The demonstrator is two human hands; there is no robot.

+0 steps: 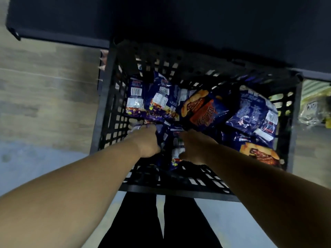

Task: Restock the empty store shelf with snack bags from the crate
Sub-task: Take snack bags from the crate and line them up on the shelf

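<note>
1. While both arms reach down into the black crate (107,97), the left hand (148,140) and the right hand (195,145) sit close together over one blue snack bag (176,151).
2. That bag lies between the two hands, low in the crate, near the wall closest to the person.
3. I cannot tell how far either grip is open. The fingers point down into the bags and are hidden, and the picture is blurry.
4. I think these bags are light, puffy and soft. They are likely slippery and crinkly, and the snacks inside may break if squeezed hard.
5. A good place to hold one is its flat sealed edge, or gently by both sides.
6. Just beyond the left hand are about three blue bags (154,99) with white labels.
7. Beyond the right hand is an orange and blue bag (200,108), and farther out to its right side a big blue bag (254,111).
8. Another orange bag (259,154) lies right of the right hand.
9. That makes about seven bags I can count; more may be hidden.
10. Past the crate is the dark shelf (161,18).
</note>
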